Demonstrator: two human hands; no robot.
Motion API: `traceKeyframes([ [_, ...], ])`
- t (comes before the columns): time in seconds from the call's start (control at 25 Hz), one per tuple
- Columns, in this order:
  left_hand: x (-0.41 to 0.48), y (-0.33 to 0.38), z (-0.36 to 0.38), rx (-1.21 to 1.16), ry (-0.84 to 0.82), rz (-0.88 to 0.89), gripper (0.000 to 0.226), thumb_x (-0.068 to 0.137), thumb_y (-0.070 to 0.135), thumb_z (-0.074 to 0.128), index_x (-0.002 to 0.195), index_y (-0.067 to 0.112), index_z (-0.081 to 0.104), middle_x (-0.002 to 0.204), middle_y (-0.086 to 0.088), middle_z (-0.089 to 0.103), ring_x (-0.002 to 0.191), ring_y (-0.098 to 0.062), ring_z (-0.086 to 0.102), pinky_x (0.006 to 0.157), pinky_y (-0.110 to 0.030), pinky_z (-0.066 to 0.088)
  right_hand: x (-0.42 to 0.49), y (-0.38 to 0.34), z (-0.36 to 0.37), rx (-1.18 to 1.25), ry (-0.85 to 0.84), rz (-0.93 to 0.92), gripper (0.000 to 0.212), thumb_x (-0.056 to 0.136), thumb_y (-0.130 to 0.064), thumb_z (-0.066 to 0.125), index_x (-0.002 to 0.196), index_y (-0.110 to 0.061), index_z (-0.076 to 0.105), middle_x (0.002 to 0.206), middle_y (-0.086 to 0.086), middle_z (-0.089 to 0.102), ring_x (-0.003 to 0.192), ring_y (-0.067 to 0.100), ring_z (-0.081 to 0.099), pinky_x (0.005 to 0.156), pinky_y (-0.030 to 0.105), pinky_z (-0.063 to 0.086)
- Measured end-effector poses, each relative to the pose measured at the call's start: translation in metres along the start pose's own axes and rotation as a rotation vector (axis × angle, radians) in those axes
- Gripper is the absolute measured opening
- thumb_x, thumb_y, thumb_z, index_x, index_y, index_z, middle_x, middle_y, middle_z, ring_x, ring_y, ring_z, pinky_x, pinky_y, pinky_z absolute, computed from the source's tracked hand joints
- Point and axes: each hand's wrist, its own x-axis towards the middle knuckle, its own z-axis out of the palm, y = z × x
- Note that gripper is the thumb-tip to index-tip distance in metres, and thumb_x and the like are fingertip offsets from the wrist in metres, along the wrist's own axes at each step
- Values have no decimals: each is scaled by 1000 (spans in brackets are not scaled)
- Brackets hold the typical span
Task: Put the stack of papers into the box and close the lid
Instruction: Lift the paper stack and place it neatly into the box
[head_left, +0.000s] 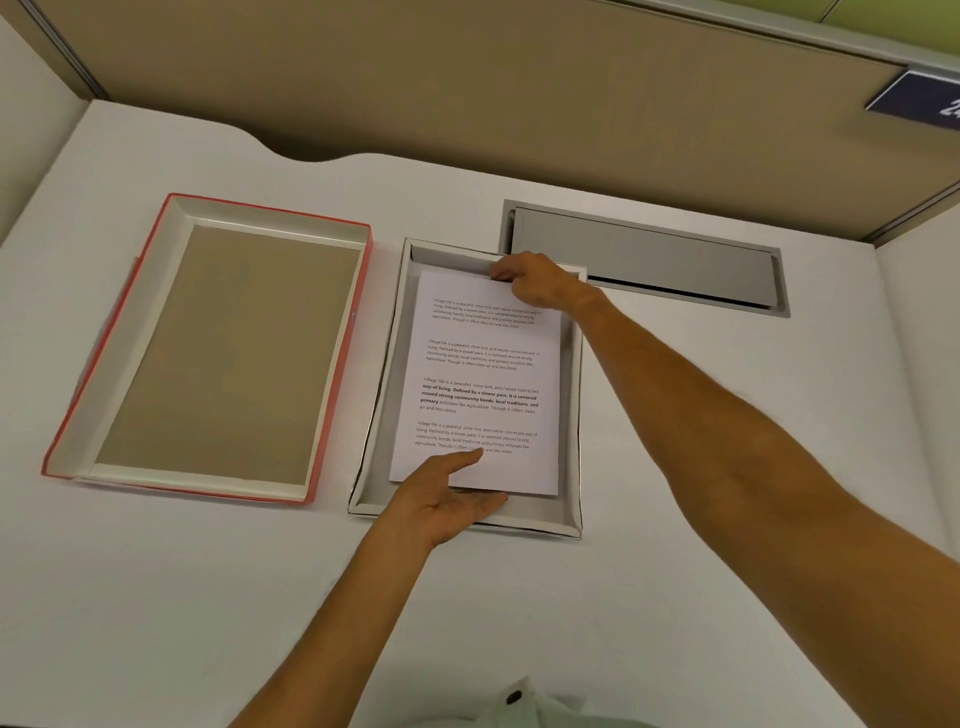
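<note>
Grip, left hand (451, 500): flat and open, palm up at the near short edge of the stack of papers (480, 384), fingers seemingly slid under that edge, thumb laid on the top sheet. Grip, right hand (530, 280): fingers curled over the far short edge of the stack, pinching it near the far wall of the box (571, 415). Stack inside the box, lying nearly flat, slightly askew, near edge apparently not yet fully down.

Left to right across the surface (156, 597): lid (218, 348), red outside, upturned, brown board inside, just beside the box and apart from it; box, white, open; grey hatch (644, 260) set into the surface beyond the right hand.

Likely faults from this point:
- Stack left skewed, a corner riding up a wall, so the lid sits proud or creases the sheets.
- Left fingers drawn out too fast, dragging lower sheets and fanning the stack.
- Thin box walls, already bowed along the left side, pushed outward, so the lid catches on the rim.
- Lid turned over with its long and short sides mismatched to the box.

Legible writing: four printed paragraphs on the top sheet, each beginning "Village life is a peaceful, close-knit, and nature-connected way of living"; third paragraph partly bold. Dark sign (919, 98) at upper right, white characters cut off, unreadable. No brand visible.
</note>
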Motion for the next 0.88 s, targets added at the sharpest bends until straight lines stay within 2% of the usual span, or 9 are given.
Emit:
traceKeyframes([
  [0.48,11,10,-7,54,-15,-29,40,84,-15,62,112,13,62,124,-28,62,119,-52,55,102,-68,43,7,6,7,66,30,16,42,94,-5,40,132,-13,59,140,11,54,125,32,53,106,39,42],
  [0.68,11,12,-9,50,-37,-4,63,65,-17,70,119,13,61,125,-27,61,120,-52,55,98,-73,43,3,4,8,85,33,18,45,92,-2,41,133,-12,58,142,10,52,126,30,52,109,40,42],
  [0.88,7,13,-9,72,-62,17,60,67,-15,72,118,14,62,128,-25,61,121,-51,54,100,-72,42,1,2,6,129,16,23,49,89,0,48,135,-11,55,144,10,51,129,29,49,111,40,39],
])
